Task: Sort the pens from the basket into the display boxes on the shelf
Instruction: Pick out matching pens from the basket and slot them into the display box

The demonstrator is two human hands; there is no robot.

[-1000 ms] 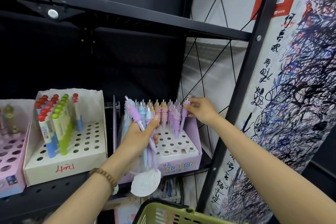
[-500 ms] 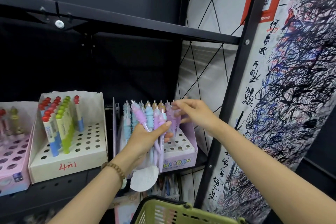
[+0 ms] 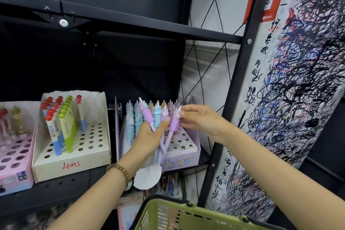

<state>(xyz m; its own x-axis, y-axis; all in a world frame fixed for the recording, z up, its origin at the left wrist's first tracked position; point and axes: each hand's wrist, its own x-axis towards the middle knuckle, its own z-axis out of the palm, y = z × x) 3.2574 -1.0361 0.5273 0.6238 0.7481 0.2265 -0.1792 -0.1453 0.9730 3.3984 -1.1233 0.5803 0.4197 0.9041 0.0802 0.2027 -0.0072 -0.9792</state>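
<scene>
My left hand [image 3: 149, 136] grips a bunch of pastel unicorn pens [image 3: 157, 117], purple and blue, in front of the lilac unicorn display box [image 3: 184, 160]. My right hand [image 3: 199, 119] pinches the top of one purple pen [image 3: 175, 119] in that bunch. Behind the hands, a row of pink, blue and purple pens stands in the box's back holes; its front holes are open. The green basket [image 3: 179, 214] hangs at the bottom edge; its contents are hidden.
A white display box [image 3: 74, 162] with red- and green-capped pens stands left of the unicorn box. A pink box [image 3: 13, 164] sits at the far left. A black shelf post [image 3: 231, 87] and a scribbled test-paper panel [image 3: 291, 84] flank the right.
My right hand left the back-right row of the unicorn box and came left to the bunch, where it now pinches a purple pen. The left hand kept holding the bunch.
</scene>
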